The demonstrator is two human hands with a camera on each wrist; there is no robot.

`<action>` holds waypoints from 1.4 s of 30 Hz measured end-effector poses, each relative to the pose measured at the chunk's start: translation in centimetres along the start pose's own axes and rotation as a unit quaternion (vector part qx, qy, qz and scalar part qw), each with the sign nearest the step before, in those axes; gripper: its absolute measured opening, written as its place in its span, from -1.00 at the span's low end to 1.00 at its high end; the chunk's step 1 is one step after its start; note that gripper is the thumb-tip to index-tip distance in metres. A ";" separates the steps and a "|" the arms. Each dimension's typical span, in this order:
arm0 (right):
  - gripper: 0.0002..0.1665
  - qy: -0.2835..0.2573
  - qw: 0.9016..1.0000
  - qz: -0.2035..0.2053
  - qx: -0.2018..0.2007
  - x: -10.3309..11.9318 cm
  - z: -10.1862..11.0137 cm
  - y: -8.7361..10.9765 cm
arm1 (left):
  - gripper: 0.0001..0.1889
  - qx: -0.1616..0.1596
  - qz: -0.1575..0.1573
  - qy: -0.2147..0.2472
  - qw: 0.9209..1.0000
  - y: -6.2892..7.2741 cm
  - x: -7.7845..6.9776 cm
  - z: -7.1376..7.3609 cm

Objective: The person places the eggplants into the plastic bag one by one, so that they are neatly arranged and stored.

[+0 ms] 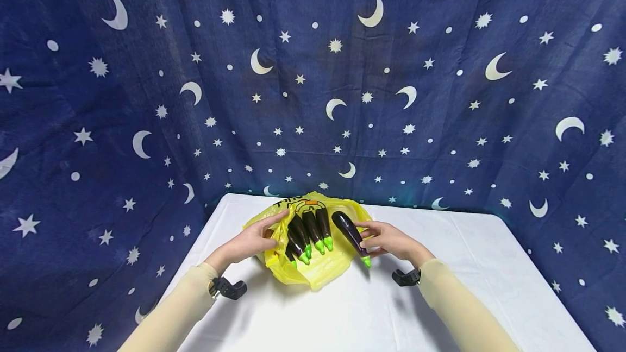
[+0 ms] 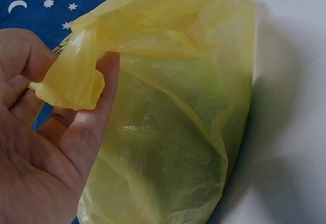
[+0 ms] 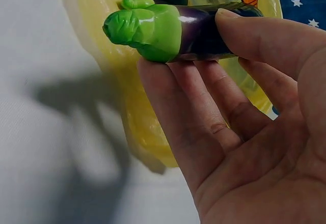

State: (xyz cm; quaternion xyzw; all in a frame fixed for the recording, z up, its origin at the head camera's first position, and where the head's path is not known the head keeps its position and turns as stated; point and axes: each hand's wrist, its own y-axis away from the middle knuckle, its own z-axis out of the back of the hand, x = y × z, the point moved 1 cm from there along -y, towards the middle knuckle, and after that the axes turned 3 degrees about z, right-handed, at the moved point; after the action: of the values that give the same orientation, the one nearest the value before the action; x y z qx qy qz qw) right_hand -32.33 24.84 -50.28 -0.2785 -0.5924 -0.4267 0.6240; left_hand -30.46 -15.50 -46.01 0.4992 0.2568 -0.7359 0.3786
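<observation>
A yellow plastic bag (image 1: 320, 278) lies on its side on the white table, its mouth gaping toward me. Several dark purple eggplants (image 1: 311, 226) with bright green stems lie inside it. My left hand (image 1: 246, 242) grips the bag's left rim; in the left wrist view, a crumpled fold (image 2: 76, 76) hangs between thumb and fingers. At the right side of the mouth, my right hand (image 1: 391, 240) holds another eggplant (image 1: 348, 230), its green end pointing toward me. The right wrist view shows the thumb on one side of this eggplant (image 3: 158, 30) and fingertips beneath it.
A white cloth covers the table (image 1: 464, 281), which stretches out on both sides of the bag. Behind it hangs a dark blue curtain (image 1: 313, 96) printed with moons and stars. Black straps with small devices (image 1: 407, 277) are on both wrists.
</observation>
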 end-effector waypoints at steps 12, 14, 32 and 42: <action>-0.14 -0.035 0.999 -0.023 -0.015 0.3 -1.5 -3.2 | -0.12 -0.006 0.000 -0.017 1.000 0.0 -0.1 0.1; -0.15 -0.038 0.999 -0.028 -0.022 0.2 -1.7 -3.7 | -0.12 -0.006 0.001 -0.018 1.000 0.0 -0.1 0.1; -0.19 -0.019 0.994 -0.042 -0.103 -0.6 -3.2 -6.2 | -0.13 0.000 -0.001 -0.007 1.000 0.0 -0.1 0.4; -0.27 0.002 0.984 -0.039 -0.171 -1.6 -4.3 -7.4 | -0.12 0.001 -0.002 -0.008 1.000 -0.1 -0.4 0.2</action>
State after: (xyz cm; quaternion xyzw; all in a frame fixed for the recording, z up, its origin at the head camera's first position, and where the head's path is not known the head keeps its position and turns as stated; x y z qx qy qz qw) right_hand -36.51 17.95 -53.62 -0.3574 -0.5196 -0.5462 0.5513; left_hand -30.50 -15.46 -45.59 0.4933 0.2535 -0.7408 0.3789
